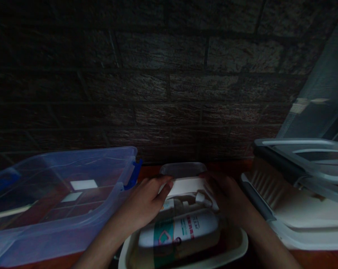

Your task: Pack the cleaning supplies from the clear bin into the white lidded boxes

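Observation:
Near the bottom middle stands a cream plastic basin [243, 243] with bottles in it. A white pump bottle [202, 224] with a green label and red print lies on its side there, its white nozzle toward the back. Another white bottle [169, 205] lies partly hidden behind it. At the basin's far end is a white box-like thing [187, 186], held between my two hands. My left hand [150, 198] is closed at its left end, thumb and fingers bent. My right hand [226, 192] is at its right end, in deep shadow, its fingertips hard to see.
A clear bluish bin [109, 220] with blue latches stands at left. At right is a cream storage box [306, 235] with a grey-edged, see-through raised lid [311, 153]. A small clear container [182, 169] sits behind the basin, before a dark brick wall [169, 86].

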Available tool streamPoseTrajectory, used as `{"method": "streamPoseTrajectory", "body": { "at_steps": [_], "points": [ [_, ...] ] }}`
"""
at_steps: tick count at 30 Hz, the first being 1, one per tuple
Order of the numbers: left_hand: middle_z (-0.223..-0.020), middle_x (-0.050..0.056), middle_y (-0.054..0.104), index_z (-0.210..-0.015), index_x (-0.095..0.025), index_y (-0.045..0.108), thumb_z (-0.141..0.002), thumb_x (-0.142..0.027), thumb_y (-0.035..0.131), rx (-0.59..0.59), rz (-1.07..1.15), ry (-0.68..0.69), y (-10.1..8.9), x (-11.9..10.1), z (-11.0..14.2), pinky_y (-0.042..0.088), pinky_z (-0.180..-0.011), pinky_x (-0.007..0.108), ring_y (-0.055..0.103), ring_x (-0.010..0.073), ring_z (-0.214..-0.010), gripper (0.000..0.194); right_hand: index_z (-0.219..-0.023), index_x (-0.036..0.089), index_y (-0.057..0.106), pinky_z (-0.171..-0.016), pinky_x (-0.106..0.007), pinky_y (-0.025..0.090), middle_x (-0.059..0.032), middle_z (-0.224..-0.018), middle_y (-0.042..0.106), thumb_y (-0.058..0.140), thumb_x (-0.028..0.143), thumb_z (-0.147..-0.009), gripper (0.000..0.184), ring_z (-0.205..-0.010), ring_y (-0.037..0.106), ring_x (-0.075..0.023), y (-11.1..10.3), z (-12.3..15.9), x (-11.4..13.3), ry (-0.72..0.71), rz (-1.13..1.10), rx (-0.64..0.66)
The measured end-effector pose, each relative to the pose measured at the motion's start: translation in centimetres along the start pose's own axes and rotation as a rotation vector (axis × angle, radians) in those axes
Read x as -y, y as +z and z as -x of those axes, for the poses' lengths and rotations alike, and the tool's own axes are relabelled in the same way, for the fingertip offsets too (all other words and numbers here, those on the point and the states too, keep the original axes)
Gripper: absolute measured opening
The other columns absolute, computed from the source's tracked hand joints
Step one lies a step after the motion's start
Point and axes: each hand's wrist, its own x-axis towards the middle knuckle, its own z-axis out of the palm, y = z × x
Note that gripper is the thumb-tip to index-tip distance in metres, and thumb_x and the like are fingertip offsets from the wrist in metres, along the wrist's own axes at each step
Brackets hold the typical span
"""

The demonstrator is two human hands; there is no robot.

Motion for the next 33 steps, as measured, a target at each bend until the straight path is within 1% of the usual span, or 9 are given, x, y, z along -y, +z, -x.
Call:
{"method": "streamPoseTrajectory", "body": {
  "at_steps": [5,9,12,15,17,21,24,28,33],
  "points": [
    [-0.117,0.003,0.076,-0.127,-0.029,0.067,-0.104,-0.049,0.034,0.012,0.022,0.0,-0.07,-0.13,-0.06,0.05,-0.084,0.034,0.07,0.0258,-0.107,0.044,-0.117,0.024,0.069,-0.084,-0.035,0.048,-0.0045,-0.106,0.074,0.046,0.022,-0.101,0.028,-0.099,0.069,-0.0232,0.01,0.02,0.05,0.016,-0.004,0.011],
    [-0.113,0.002,0.077,-0.123,-0.029,0.069,-0.104,-0.049,0.035,0.013,0.033,-0.007,-0.09,-0.1,-0.07,0.049,-0.084,0.034,0.07,0.0255,-0.106,0.043,-0.116,0.024,0.07,-0.086,-0.036,0.048,-0.0056,-0.109,0.074,0.046,0.022,-0.101,0.028,-0.102,0.068,-0.0241,0.0,-0.05,0.03,0.009,-0.004,0.012],
    [-0.111,0.002,0.077,-0.124,-0.031,0.068,-0.105,-0.048,0.035,0.02,0.039,0.0,-0.12,-0.08,-0.07,0.049,-0.082,0.033,0.071,0.0247,-0.104,0.042,-0.116,0.023,0.07,-0.086,-0.036,0.048,-0.0059,-0.109,0.074,0.046,0.023,-0.102,0.029,-0.102,0.068,-0.0241,0.02,-0.07,-0.06,0.005,-0.002,0.007],
    [-0.107,0.002,0.078,-0.121,-0.029,0.069,-0.105,-0.047,0.034,0.027,0.037,0.008,-0.15,-0.08,-0.09,0.048,-0.081,0.033,0.071,0.0241,-0.1,0.043,-0.118,0.024,0.07,-0.086,-0.036,0.048,-0.0054,-0.109,0.074,0.045,0.022,-0.102,0.029,-0.101,0.068,-0.0237,0.08,-0.09,-0.14,0.002,-0.003,0.002],
    [-0.109,0.002,0.077,-0.12,-0.028,0.069,-0.105,-0.048,0.035,0.018,0.038,0.009,-0.15,-0.08,-0.08,0.048,-0.083,0.033,0.071,0.0241,-0.102,0.042,-0.117,0.024,0.07,-0.085,-0.035,0.048,-0.0049,-0.107,0.074,0.045,0.022,-0.101,0.029,-0.1,0.068,-0.0234,0.1,-0.11,-0.13,-0.002,0.004,-0.002],
    [-0.111,0.002,0.077,-0.126,-0.03,0.068,-0.104,-0.049,0.035,0.011,0.039,-0.001,-0.11,-0.06,0.02,0.048,-0.084,0.035,0.071,0.0242,-0.103,0.043,-0.117,0.023,0.069,-0.084,-0.035,0.048,-0.0051,-0.106,0.074,0.045,0.022,-0.101,0.029,-0.099,0.069,-0.0229,0.07,-0.05,-0.02,-0.002,0.01,0.003],
    [-0.112,0.003,0.077,-0.127,-0.03,0.067,-0.104,-0.05,0.035,0.008,0.039,-0.002,-0.07,-0.06,0.04,0.048,-0.083,0.034,0.071,0.0245,-0.103,0.044,-0.113,0.021,0.069,-0.081,-0.035,0.048,-0.0057,-0.101,0.073,0.044,0.022,-0.101,0.027,-0.094,0.069,-0.0227,0.01,0.07,0.0,-0.008,0.019,0.002],
    [-0.106,0.002,0.078,-0.124,-0.031,0.068,-0.104,-0.05,0.035,0.012,0.044,0.001,0.06,0.06,-0.06,0.049,-0.082,0.034,0.072,0.0245,-0.1,0.044,-0.109,0.021,0.069,-0.083,-0.035,0.048,-0.0061,-0.103,0.073,0.045,0.022,-0.1,0.025,-0.096,0.068,-0.0231,-0.08,0.16,0.16,-0.004,0.017,-0.021],
    [-0.12,0.003,0.075,-0.125,-0.031,0.068,-0.103,-0.052,0.035,-0.004,0.043,-0.016,0.26,0.42,-0.02,0.048,-0.092,0.037,0.069,0.026,-0.11,0.044,-0.108,0.021,0.069,-0.081,-0.033,0.048,-0.0047,-0.1,0.073,0.045,0.021,-0.1,0.025,-0.094,0.069,-0.0224,-0.21,0.07,0.6,0.01,0.001,0.0]
  ]
}}
